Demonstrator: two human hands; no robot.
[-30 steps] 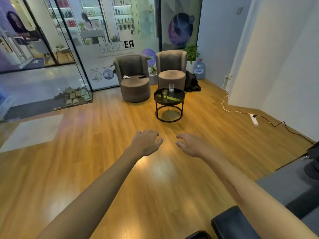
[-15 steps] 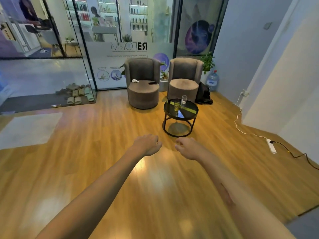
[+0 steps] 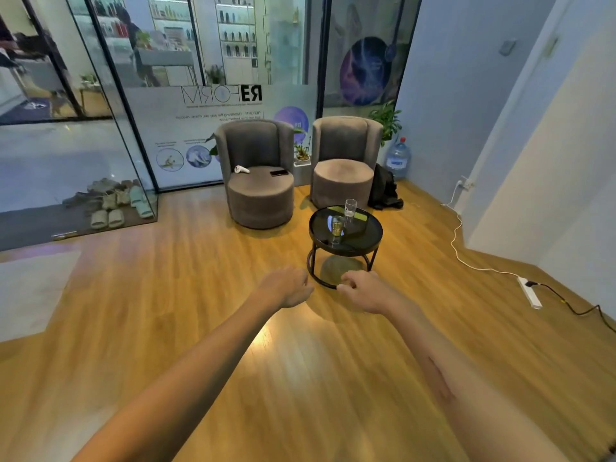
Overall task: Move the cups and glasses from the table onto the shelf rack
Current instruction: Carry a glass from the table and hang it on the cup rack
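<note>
While both hands (image 3: 286, 288) (image 3: 363, 293) hang loosely curled, grip empty, open floor (image 3: 166, 295) fronts the table (image 3: 375, 243).

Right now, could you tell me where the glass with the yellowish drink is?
In the head view, the glass with the yellowish drink stands left of centre on the round black table, just in front of the clear glass and ahead of both hands.
</note>
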